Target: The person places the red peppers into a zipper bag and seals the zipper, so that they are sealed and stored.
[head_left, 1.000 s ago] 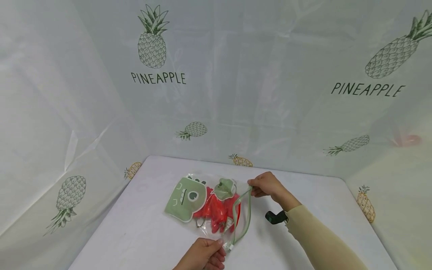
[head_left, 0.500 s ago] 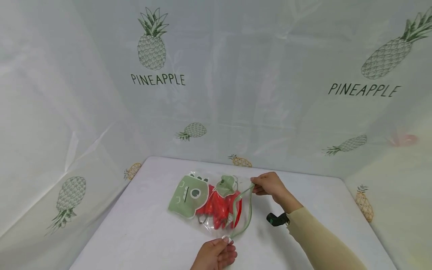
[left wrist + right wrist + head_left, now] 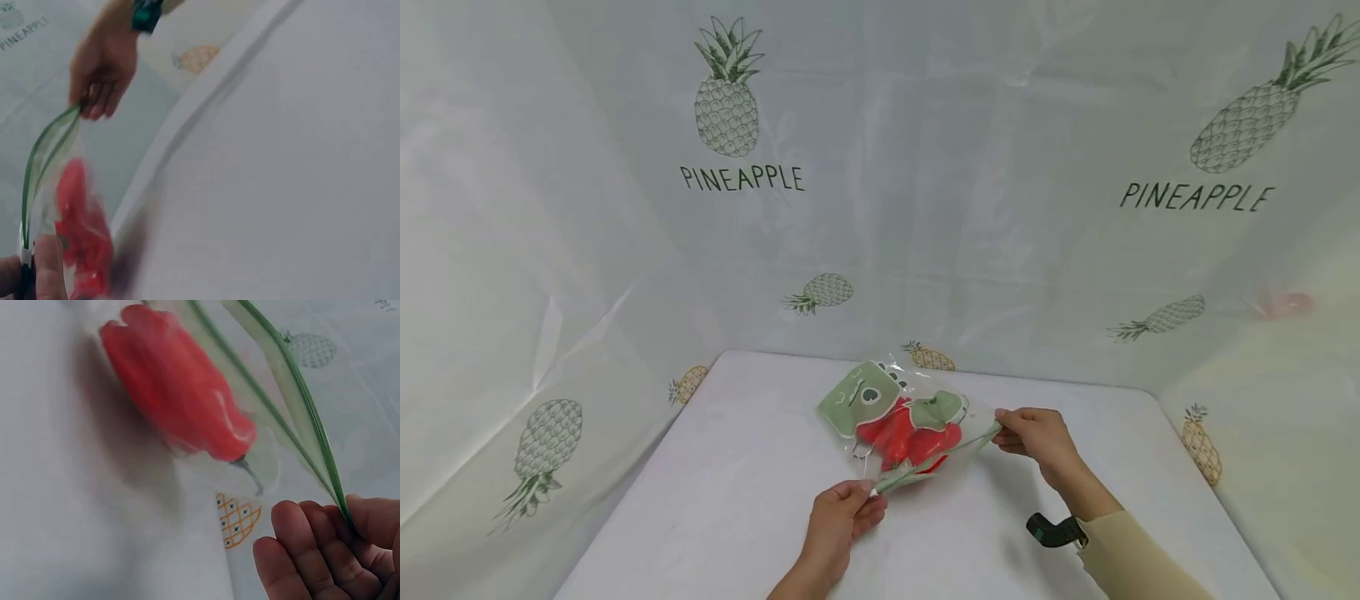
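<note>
A clear zip bag [image 3: 859, 400] with green monster prints is held up by its green zip edge over the white table. Red peppers [image 3: 895, 437] show through the plastic; one red pepper [image 3: 181, 387] has a dark stem in the right wrist view. With thumb and fingers, my left hand [image 3: 842, 521] pinches the near end of the zip edge, by a white slider [image 3: 25, 256]. My right hand [image 3: 1037, 437] pinches the opposite end. Between the hands, the two green strips [image 3: 40, 156] bow apart in the wrist views.
Beneath the bag lies the white tabletop [image 3: 715, 500]. Plastic sheeting [image 3: 962, 208] printed with pineapples hangs behind the table and along both sides. A dark device [image 3: 1051, 531] sits on my right wrist beside the pale sleeve [image 3: 1138, 554].
The bag has moved right and tilted, its zip edge now stretched out between my hands. My left hand has moved away from me, and my right hand has gone to the right.
</note>
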Tool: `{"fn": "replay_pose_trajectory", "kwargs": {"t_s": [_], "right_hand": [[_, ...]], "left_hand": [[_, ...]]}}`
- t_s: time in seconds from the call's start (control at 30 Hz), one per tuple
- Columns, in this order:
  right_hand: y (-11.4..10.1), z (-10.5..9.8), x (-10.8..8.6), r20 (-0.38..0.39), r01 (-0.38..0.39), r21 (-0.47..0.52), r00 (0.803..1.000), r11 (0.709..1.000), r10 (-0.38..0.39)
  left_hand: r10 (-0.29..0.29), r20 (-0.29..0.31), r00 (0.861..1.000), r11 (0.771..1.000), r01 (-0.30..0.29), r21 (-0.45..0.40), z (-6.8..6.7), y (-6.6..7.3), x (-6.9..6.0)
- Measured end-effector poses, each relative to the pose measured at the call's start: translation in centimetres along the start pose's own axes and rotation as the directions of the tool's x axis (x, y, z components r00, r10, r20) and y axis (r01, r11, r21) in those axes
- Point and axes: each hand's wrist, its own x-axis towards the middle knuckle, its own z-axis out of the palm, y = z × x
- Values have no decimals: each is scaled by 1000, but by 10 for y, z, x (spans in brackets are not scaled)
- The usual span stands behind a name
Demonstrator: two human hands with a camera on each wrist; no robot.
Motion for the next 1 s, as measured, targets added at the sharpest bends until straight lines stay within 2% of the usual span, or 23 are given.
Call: {"fn": "replay_pose_trajectory", "kwargs": {"t_s": [0.1, 0.2, 0.33, 0.47, 0.6, 0.77, 0.87, 1.0], "right_hand": [[9, -3, -11, -35, -26, 25, 999, 999, 27], [19, 0, -20, -74, -42, 76, 996, 996, 47], [32, 9, -30, -117, -47, 170, 991, 984, 68], [44, 18, -37, -116, -93, 242, 986, 966, 124], [54, 20, -42, -37, -151, 247, 986, 957, 165], [61, 20, -46, 43, -184, 233, 983, 955, 179], [67, 22, -49, 47, -188, 245, 982, 951, 182], [72, 24, -53, 32, -193, 256, 981, 947, 191]], "left_hand": [[87, 17, 996, 991, -88, 99, -4, 14, 8], [162, 38, 986, 963, -166, 212, -8, 28, 18], [192, 56, 980, 931, -200, 304, -13, 48, 31], [148, 64, 987, 933, -160, 321, -18, 62, 38], [99, 60, 993, 936, -113, 334, -25, 65, 38], [19, 95, 995, 955, -46, 292, -39, 58, 31], [-36, 133, 990, 962, -2, 272, -47, 50, 25], [-84, 146, 986, 959, 40, 282, -53, 38, 21]]}}
